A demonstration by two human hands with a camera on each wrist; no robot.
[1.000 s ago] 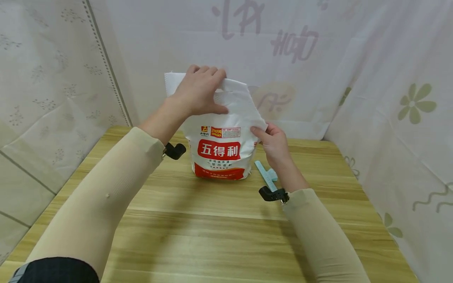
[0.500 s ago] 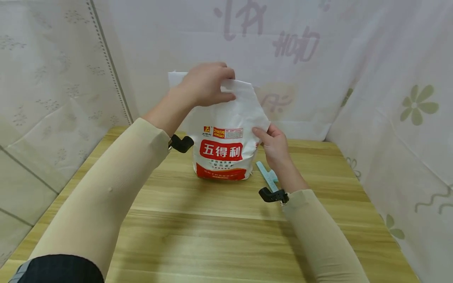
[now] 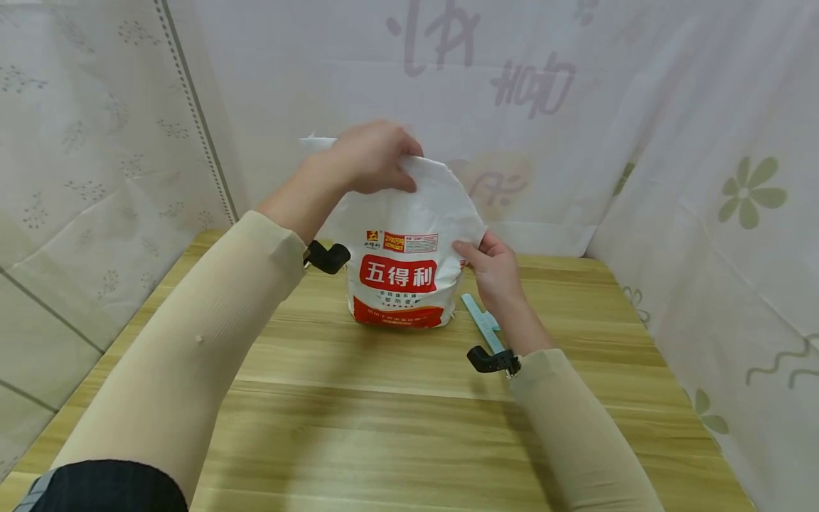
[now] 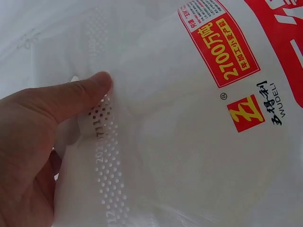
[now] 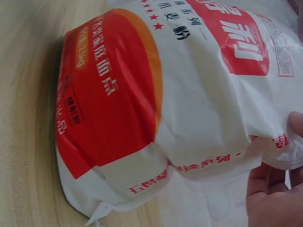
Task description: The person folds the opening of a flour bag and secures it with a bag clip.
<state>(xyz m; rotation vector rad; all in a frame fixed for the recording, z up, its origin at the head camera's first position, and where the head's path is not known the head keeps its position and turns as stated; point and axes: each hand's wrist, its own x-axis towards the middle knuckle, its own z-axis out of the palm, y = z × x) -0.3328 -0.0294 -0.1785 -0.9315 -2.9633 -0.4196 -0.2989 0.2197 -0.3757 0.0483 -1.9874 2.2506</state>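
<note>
A white flour bag (image 3: 398,213) with red and yellow print stands upright on the wooden table. My left hand (image 3: 374,158) grips its top edge, thumb on the front face and fingers behind. In the left wrist view that thumb (image 4: 87,90) presses beside a dotted strip near the top, with the fingers mostly hidden. Lower down, at the bag's right side edge, my right hand (image 3: 498,274) pinches the material between thumb and fingers. A light blue bag clip (image 3: 478,320) lies on the table just right of the bag, partly covered by the right wrist.
The wooden table (image 3: 384,427) spreads out in front of the bag. Printed white cloth (image 3: 288,71) hangs behind it and at both sides. Each wrist carries a small black camera (image 3: 329,257).
My left hand shifted slightly right and up, then came down a little, and the bag's top edge dipped with it. The right hand keeps its pinch, sitting slightly lower.
</note>
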